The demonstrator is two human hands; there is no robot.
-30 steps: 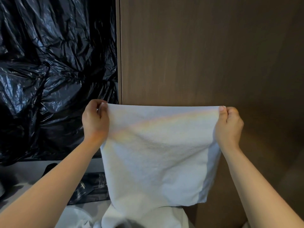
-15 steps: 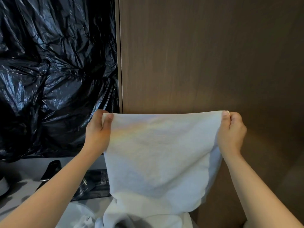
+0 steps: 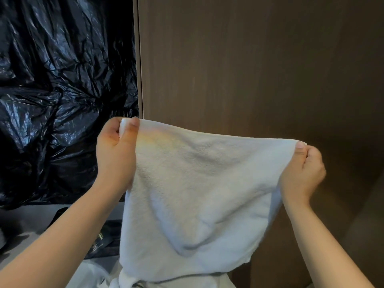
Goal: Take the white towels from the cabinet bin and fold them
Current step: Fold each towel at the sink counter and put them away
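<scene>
A white towel (image 3: 193,196) hangs in the air in front of me, spread between both hands. My left hand (image 3: 116,154) pinches its upper left corner, thumb on the near side. My right hand (image 3: 301,173) pinches the upper right corner, a little lower than the left. The towel's top edge slants down to the right and its middle sags in loose folds. More white cloth (image 3: 128,281) lies bunched below the towel at the bottom edge of the view. The cabinet bin is not in sight.
A brown wooden cabinet panel (image 3: 249,69) fills the right and centre behind the towel. Crumpled black plastic sheeting (image 3: 62,90) covers the left. Below it a grey surface (image 3: 27,219) carries a dark flat packet (image 3: 108,240) and some clear plastic.
The towel has slackened and tilted: my right hand dropped slightly while the left stayed up, and the top edge went from level and taut to slanted, with folds forming in the middle.
</scene>
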